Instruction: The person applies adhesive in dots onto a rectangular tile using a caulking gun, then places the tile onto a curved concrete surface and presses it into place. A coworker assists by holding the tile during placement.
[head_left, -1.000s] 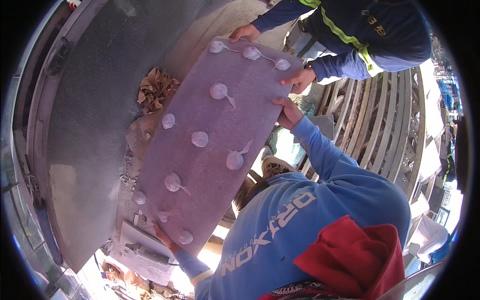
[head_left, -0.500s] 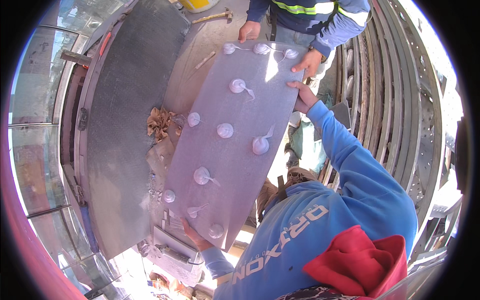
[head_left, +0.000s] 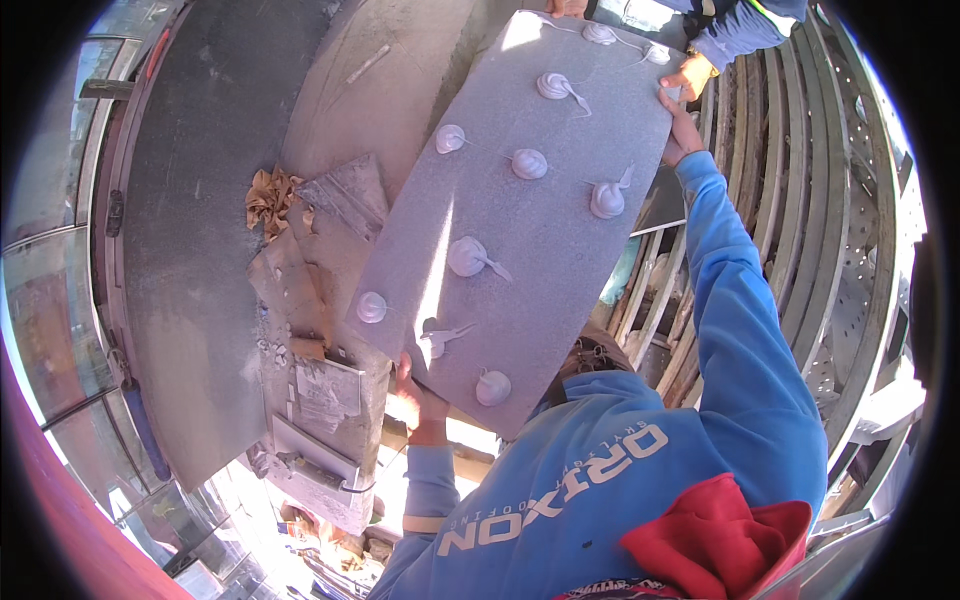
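I am holding the slab (head_left: 570,290) aslant in front of me, its long side running from lower left to upper right. My right grip (head_left: 681,132) is clamped on the slab's right edge near the far corner, thumb over the top face. My left grip (head_left: 424,408) holds the slab's near edge close to the left corner; some of its fingers are hidden, but it has hold of the slab. Pale blobs (head_left: 469,257) dot the slab's upper face, several with drawn-out tails, and a streak of sunlight crosses it.

At the slab's far right corner, just beside my right grip, a co-worker's hand (head_left: 692,76) holds on; the co-worker's other hand (head_left: 567,8) is at the slab's far edge, partly out of view. Left of the slab lie crumpled paper (head_left: 268,200) and, beyond that, a dark board (head_left: 200,230). Right of the slab run long rails (head_left: 800,215). Below its left corner lies a power tool (head_left: 322,470).
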